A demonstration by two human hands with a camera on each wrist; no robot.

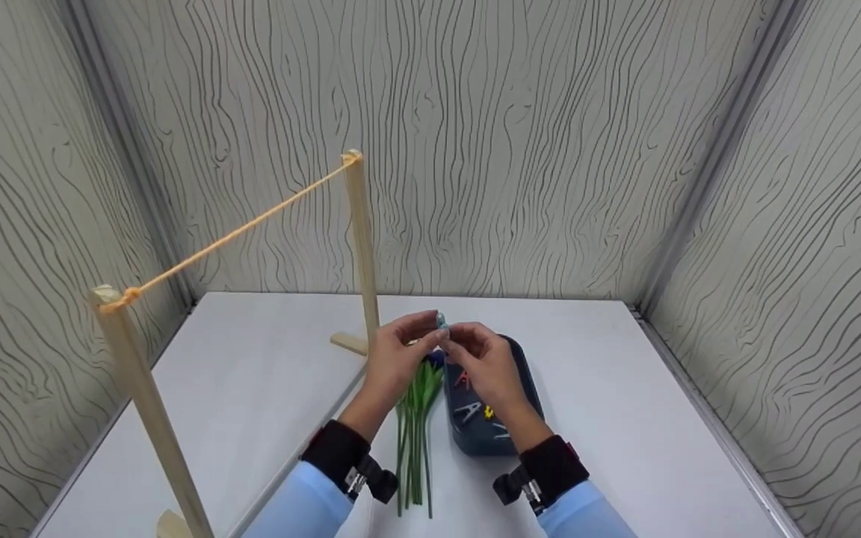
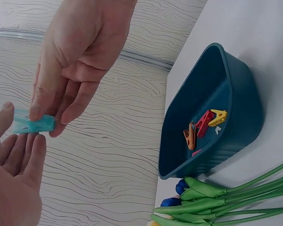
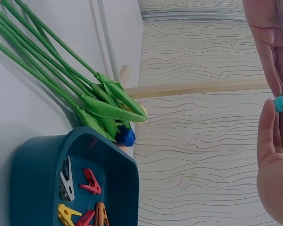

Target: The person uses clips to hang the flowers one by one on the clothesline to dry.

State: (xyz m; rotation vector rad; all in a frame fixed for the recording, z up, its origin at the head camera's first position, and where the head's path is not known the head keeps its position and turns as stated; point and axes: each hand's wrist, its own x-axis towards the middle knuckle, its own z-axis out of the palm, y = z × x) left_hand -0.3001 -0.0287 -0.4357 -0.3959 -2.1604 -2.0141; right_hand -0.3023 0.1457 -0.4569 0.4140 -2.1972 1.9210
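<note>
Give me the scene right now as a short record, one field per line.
Left hand: pinches a small turquoise plastic clip
Right hand: pinches the same clip
Storage: dark teal, rounded rectangular plastic bin, holding red, yellow, orange and grey spring clips
Left of storage: green-stemmed artificial tulips, some blooms blue
Structure: thin orange cord tied between two pale wooden posts
Surface: flat white tabletop

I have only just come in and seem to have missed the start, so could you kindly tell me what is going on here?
A person is holding a light-blue clip with both the left hand and the right hand, raised above the white table. Other clips lie in the dark blue bin. To its left lies a bunch of artificial flowers, and farther left an orange cord runs between two wooden posts.
</note>
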